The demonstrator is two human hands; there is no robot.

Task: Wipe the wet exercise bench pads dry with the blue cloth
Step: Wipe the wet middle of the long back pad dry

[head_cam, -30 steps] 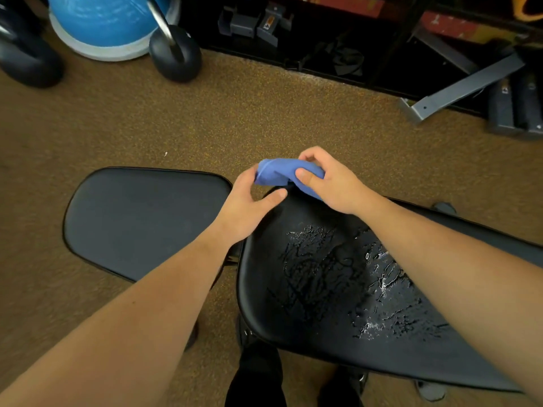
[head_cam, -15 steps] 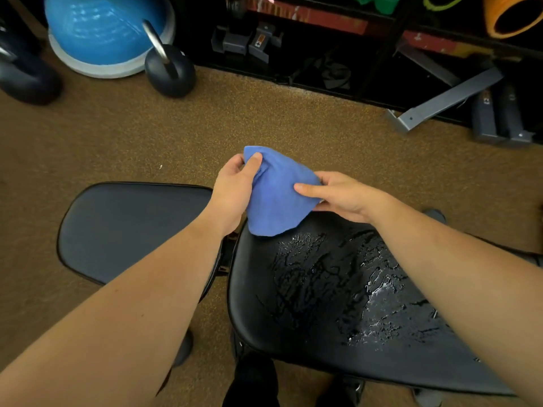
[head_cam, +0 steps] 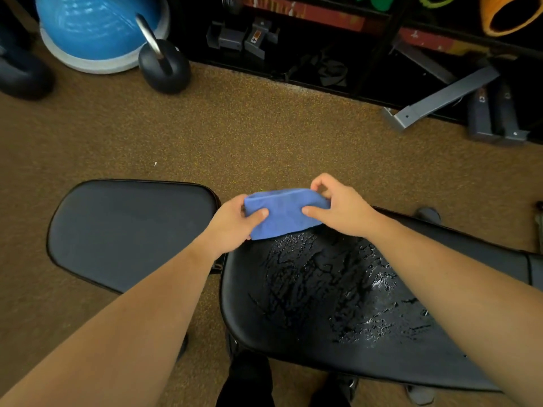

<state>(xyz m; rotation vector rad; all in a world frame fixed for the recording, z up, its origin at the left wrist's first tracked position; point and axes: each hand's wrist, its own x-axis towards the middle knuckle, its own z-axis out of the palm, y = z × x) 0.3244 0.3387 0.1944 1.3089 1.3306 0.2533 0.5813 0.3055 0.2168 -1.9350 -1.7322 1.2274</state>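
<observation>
Brown speckled floor (head_cam: 264, 136) fills most of the view, bordered at the far edge by a dark storage rack (head_cam: 323, 54). Two black bench pads stand on it: the larger wet pad (head_cam: 323, 304) at right, its surface covered with beaded water that glints toward its right side, and the smaller matte pad (head_cam: 132, 230) at left, just beside it across a narrow gap. A blue balance dome (head_cam: 97, 27) lies at upper left, with a black kettlebell (head_cam: 164, 66) just beside it and a grey metal bracket (head_cam: 440, 98) at upper right. Both forearms reach in from the lower edge. The left hand (head_cam: 235, 227) and right hand (head_cam: 343, 210) hold the blue cloth (head_cam: 282, 215) between them over the far end of the wet pad; whether its lower edge touches the pad cannot be told. Left fingers (head_cam: 260, 214) curl around the cloth's left end, thumb on top. Right fingers (head_cam: 318, 185) pinch the right end, thumb pressed against the near face.
</observation>
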